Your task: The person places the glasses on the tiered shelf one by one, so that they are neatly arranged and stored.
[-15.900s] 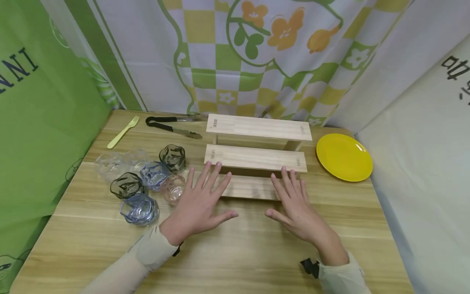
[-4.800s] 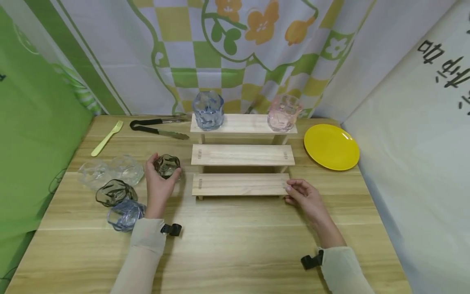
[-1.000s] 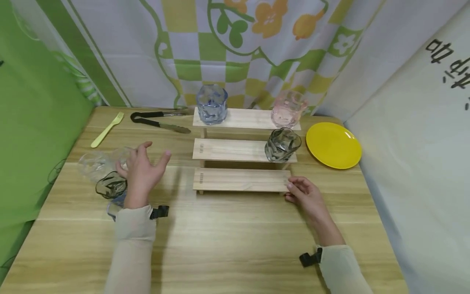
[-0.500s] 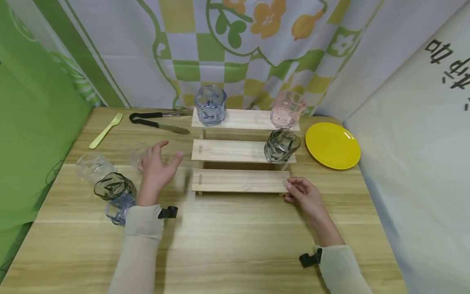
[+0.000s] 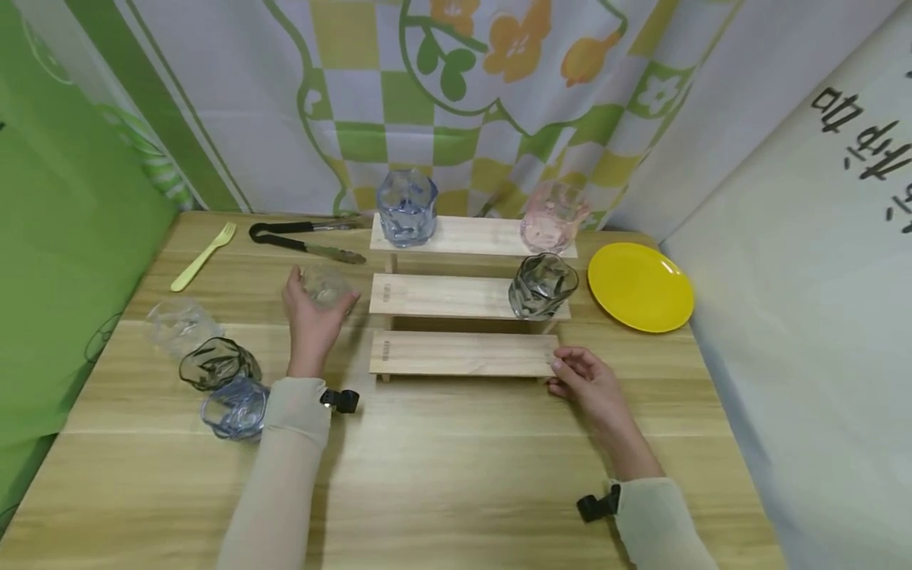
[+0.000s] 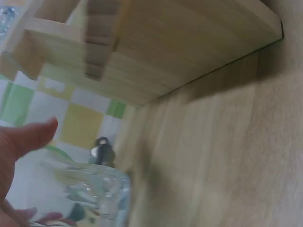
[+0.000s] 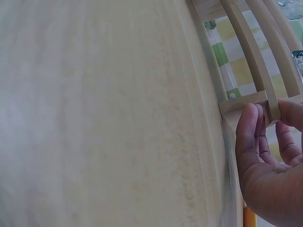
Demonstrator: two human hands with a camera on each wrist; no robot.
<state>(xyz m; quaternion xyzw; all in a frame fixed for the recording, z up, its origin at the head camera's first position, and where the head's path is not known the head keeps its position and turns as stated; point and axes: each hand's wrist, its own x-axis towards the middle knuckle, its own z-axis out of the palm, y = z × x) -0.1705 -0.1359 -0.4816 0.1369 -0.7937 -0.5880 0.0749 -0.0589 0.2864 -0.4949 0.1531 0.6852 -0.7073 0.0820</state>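
Note:
My left hand point(image 5: 312, 328) grips a clear wavy-sided glass point(image 5: 326, 286) left of the wooden three-step rack point(image 5: 463, 354). In the left wrist view the glass point(image 6: 102, 194) lies between thumb and fingers; whether its base touches the table is hard to tell. My right hand point(image 5: 587, 388) pinches the right end of the rack's lowest step, and in the right wrist view thumb and fingers meet at the board's edge point(image 7: 272, 111). On the top step stand a blue glass point(image 5: 407, 210) and a pink glass point(image 5: 553, 218). A dark grey glass point(image 5: 543, 286) stands on the middle step's right end.
Left on the table point(image 5: 456, 491) are another clear glass point(image 5: 183, 326), a dark grey glass point(image 5: 219, 364) and a blue glass point(image 5: 237, 408), close together. Behind them lie a yellow fork point(image 5: 204, 257) and black-handled tongs point(image 5: 306, 240). A yellow plate point(image 5: 640, 286) lies right of the rack.
Over the last second my left hand has closed round the clear glass and carried it right, away from the other glasses. Earlier, blue, pink and grey glasses went onto the rack. My right hand stays put.

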